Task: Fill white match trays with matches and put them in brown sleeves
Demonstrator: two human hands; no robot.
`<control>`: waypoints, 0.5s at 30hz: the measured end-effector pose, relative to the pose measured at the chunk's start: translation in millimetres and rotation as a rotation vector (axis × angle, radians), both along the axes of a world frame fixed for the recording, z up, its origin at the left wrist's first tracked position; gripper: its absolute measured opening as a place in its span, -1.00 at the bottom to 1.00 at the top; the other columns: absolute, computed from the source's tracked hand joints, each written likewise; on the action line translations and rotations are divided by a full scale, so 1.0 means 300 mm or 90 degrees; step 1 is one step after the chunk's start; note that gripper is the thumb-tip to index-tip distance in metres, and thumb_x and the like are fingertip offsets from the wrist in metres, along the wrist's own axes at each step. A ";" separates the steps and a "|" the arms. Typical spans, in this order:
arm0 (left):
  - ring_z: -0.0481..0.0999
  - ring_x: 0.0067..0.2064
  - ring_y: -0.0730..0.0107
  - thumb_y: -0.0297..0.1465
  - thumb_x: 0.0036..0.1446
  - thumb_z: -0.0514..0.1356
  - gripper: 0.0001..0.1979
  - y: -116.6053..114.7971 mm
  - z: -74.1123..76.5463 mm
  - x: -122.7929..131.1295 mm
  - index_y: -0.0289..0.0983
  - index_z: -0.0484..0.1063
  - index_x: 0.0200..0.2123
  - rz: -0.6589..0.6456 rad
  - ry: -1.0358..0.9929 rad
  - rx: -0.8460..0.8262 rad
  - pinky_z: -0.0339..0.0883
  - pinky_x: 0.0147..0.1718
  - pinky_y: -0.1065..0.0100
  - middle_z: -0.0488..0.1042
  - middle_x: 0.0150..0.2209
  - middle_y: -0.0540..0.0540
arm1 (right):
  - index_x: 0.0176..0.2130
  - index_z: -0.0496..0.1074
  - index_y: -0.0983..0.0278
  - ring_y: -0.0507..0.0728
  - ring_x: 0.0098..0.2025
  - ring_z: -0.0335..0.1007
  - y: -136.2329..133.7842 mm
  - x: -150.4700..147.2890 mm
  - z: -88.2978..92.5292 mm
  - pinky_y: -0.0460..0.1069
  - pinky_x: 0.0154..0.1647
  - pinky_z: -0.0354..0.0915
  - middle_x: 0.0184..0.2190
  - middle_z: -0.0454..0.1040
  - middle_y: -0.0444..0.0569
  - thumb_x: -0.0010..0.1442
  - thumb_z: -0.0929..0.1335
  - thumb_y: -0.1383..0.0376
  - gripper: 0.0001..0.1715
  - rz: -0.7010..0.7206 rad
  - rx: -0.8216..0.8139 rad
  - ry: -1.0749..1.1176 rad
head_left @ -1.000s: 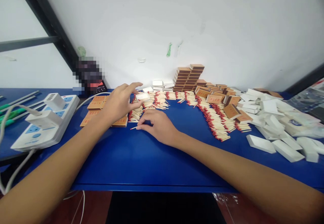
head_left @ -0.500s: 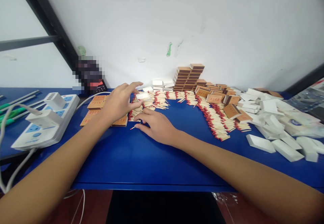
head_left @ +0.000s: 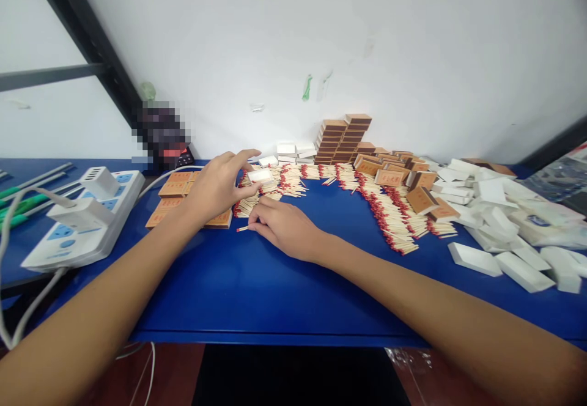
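Observation:
My left hand (head_left: 215,187) holds a small white matchbox tray (head_left: 260,176) between thumb and fingers, just above a spread of red-tipped matches (head_left: 270,187). My right hand (head_left: 283,227) lies low on the blue table (head_left: 257,284), its fingers pinched on a single match (head_left: 242,228) whose red tip points left. Flat brown matchbox sleeves (head_left: 174,186) lie under and beside my left wrist.
A long row of matches (head_left: 389,216) curves to the right. Brown matchboxes stand stacked (head_left: 342,140) by the wall, others lie loose (head_left: 419,198). White trays (head_left: 499,235) pile up at the right. A white power strip (head_left: 77,216) with plugs and cables lies at the left.
My right hand's fingers spread briefly and then closed on the single match, shifting slightly toward the pile. My left hand has kept the white tray nearly still.

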State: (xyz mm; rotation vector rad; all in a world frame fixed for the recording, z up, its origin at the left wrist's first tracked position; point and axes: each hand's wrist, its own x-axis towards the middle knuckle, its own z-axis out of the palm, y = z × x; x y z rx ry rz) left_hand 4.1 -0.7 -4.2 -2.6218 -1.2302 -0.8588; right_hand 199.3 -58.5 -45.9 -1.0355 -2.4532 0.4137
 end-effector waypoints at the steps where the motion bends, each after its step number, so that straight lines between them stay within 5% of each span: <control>1: 0.59 0.00 0.07 -0.35 0.21 0.41 -0.40 0.000 -0.001 0.000 -0.18 0.37 0.29 -0.006 0.001 -0.001 0.40 0.04 0.13 0.65 -0.07 -0.12 | -0.12 0.51 0.30 0.08 -0.20 0.39 -0.002 0.000 0.003 -0.01 -0.16 0.21 -0.14 0.46 -0.01 0.49 0.35 0.31 -0.86 -0.001 0.010 -0.022; 9: 0.61 0.00 0.05 -0.30 0.23 0.39 -0.40 -0.004 -0.007 0.003 -0.18 0.37 0.30 -0.036 0.000 -0.025 0.41 0.04 0.12 0.65 -0.05 -0.14 | -0.08 0.46 0.29 0.13 -0.13 0.43 -0.005 0.067 0.034 0.01 -0.12 0.27 -0.07 0.47 0.05 0.53 0.29 0.29 -0.83 -0.016 0.069 -0.067; 15: 0.62 0.01 0.08 -0.27 0.17 0.46 -0.33 -0.009 -0.040 0.026 -0.18 0.38 0.30 -0.118 0.002 -0.036 0.42 0.04 0.15 0.67 -0.04 -0.12 | -0.08 0.43 0.27 0.18 -0.13 0.41 0.049 0.170 0.062 0.03 -0.18 0.22 -0.05 0.45 0.08 0.52 0.27 0.32 -0.85 -0.193 0.167 -0.010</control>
